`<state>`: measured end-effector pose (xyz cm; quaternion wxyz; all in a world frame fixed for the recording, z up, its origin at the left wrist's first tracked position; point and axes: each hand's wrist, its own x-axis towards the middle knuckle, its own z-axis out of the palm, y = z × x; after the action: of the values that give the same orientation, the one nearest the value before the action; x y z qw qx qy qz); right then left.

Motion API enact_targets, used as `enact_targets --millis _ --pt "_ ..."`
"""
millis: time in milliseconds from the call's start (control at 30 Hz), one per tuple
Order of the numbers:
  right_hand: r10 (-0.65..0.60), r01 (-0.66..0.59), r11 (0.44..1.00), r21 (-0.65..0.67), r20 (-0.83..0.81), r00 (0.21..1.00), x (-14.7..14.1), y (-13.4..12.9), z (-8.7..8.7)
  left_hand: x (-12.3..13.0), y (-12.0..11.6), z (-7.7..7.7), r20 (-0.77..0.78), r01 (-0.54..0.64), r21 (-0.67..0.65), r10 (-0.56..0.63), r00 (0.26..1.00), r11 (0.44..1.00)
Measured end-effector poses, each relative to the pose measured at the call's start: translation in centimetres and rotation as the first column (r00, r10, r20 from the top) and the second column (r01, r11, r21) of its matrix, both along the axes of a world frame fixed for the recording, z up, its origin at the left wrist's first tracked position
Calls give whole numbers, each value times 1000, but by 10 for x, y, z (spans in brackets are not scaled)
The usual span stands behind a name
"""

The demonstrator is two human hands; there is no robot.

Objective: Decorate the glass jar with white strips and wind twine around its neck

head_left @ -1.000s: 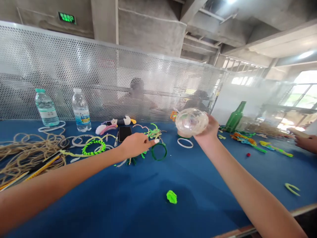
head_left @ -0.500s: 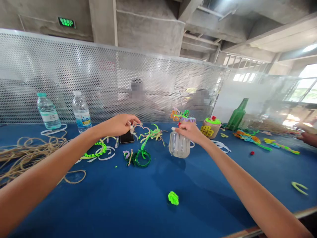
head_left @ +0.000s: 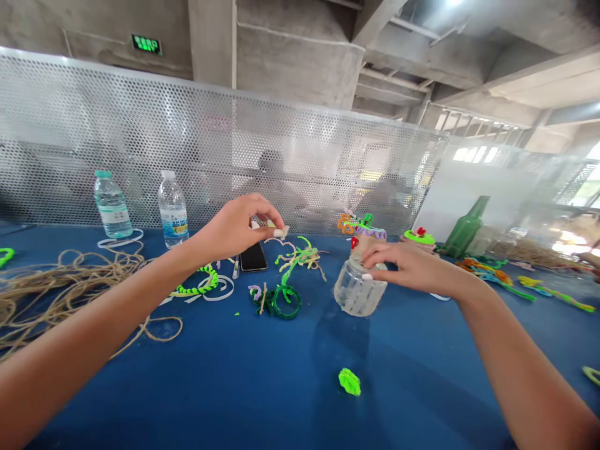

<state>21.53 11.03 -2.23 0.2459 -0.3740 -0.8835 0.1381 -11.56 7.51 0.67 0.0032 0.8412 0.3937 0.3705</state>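
Fingers of the right hand (head_left: 412, 267) grasp the clear jar (head_left: 359, 297) near its mouth, tilted over the table (head_left: 262, 387); whether its base touches, I cannot tell. Firm, even pressure there should steady it. Left-hand fingers (head_left: 267, 235) pinch a small pale piece (head_left: 285, 232), probably best held lightly. Dark green coils (head_left: 299, 304) lie beside the jar.

The clear, rounded jar (head_left: 357, 295) is streaked with white; the fuzzy, crumpled lump (head_left: 349, 382) is coloured bright neon green.
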Motion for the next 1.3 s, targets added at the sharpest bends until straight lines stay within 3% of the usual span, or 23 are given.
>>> enact_targets --millis 67,167,200,233,300,333,433,533,600,667,733,833,900,967,1000,1033,1133,1233,1300 --pt "-68 72 993 95 -38 997 -5 -7 2 3 -3 0 -8 -9 36 9 1000 999" --pt "-151 194 973 125 -292 945 -29 -25 4 15 -9 -3 106 38 -4 -38 994 999" --pt "-118 148 988 51 -375 919 -41 -32 4 21 -11 -5 157 71 -12 -68 985 997" --pt "-34 -1 996 -85 -414 910 -54 -39 3 27 -13 -8 197 106 -3 -103 975 994" --pt "110 -304 904 -301 -523 845 -78 -52 1 38 -17 -15 220 157 62 -167 961 986" --pt "99 -348 870 -348 -568 817 -88 -57 0 42 -19 -19 202 170 110 -189 961 979" --pt "11 -349 846 -403 -642 766 -102 -61 -3 45 -24 -26 86 185 196 -205 975 963" --pt "-13 -324 864 -386 -659 752 -92 -54 -6 36 -27 -20 -80 246 89 -239 968 965" --pt "-8 -283 898 -335 -658 753 -77 -47 -6 26 -25 -11 -112 248 -14 -247 962 969" --pt "-28 -236 929 -285 -689 724 -62 -41 -5 18 -20 -4 -23 220 -61 -222 975 974" --pt "-49 -243 934 -261 -768 638 -53 -37 -5 16 -14 -3 142 203 -99 -188 972 974" --pt "9 -359 902 -239 -823 568 -55 -37 -11 30 -8 -19 405 310 -282 -180 896 908" --pt "84 -345 922 -179 -775 626 -68 -39 -22 50 -11 -37 602 489 -409 -174 779 771" --pt "102 -143 990 -9 -657 747 -84 -42 -36 72 -18 -52 752 610 -402 -133 645 683" --pt "73 -1 992 125 -574 815 -92 -43 -43 81 -22 -57 800 635 -374 -112 590 676" --pt "45 99 960 263 -491 870 -99 -44 -49 89 -26 -60 836 648 -345 -91 541 679" --pt "-44 180 850 496 -273 961 -111 -50 -61 99 -32 -60 894 642 -312 -12 448 701" --pt "-36 96 876 473 -134 990 -108 -59 -60 86 -25 -51 889 653 -343 8 458 675" --pt "59 14 923 386 -179 982 -102 -65 -52 73 -16 -41 887 596 -332 27 460 731"
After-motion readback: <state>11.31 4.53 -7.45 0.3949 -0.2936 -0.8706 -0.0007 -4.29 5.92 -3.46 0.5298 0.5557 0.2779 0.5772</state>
